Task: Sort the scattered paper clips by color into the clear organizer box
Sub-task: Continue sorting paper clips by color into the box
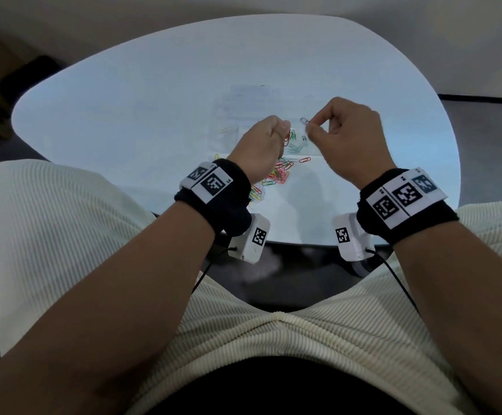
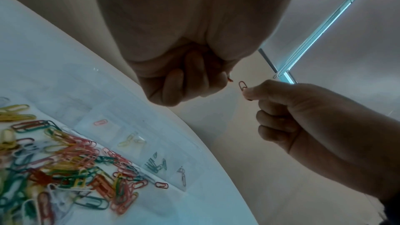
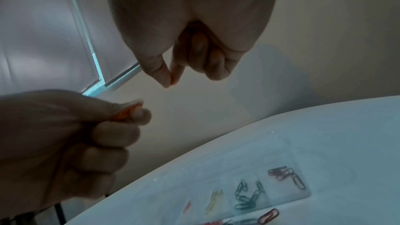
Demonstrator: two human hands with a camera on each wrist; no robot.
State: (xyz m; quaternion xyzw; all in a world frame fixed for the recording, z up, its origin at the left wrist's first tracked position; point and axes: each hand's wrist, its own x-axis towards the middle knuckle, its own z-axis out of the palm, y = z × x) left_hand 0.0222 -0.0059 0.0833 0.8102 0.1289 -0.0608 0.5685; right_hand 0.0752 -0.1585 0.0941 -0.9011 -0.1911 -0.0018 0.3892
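Both my hands are raised above the white rounded desk (image 1: 124,115), near its front edge. My right hand (image 1: 345,136) pinches a small paper clip (image 1: 303,120) between thumb and forefinger, other fingers curled; the clip's colour reads differently in each view, can't tell it. My left hand (image 1: 261,145) is fisted, pinching an orange-red paper clip (image 1: 286,141) at thumb and forefinger. The clear plastic organizer box (image 2: 134,126) lies on the desk under my hands; separate compartments hold pink, yellow, green and dark clips. The pile of loose mixed-colour paper clips (image 2: 65,163) lies just beside the box's near side, toward the desk's front edge.
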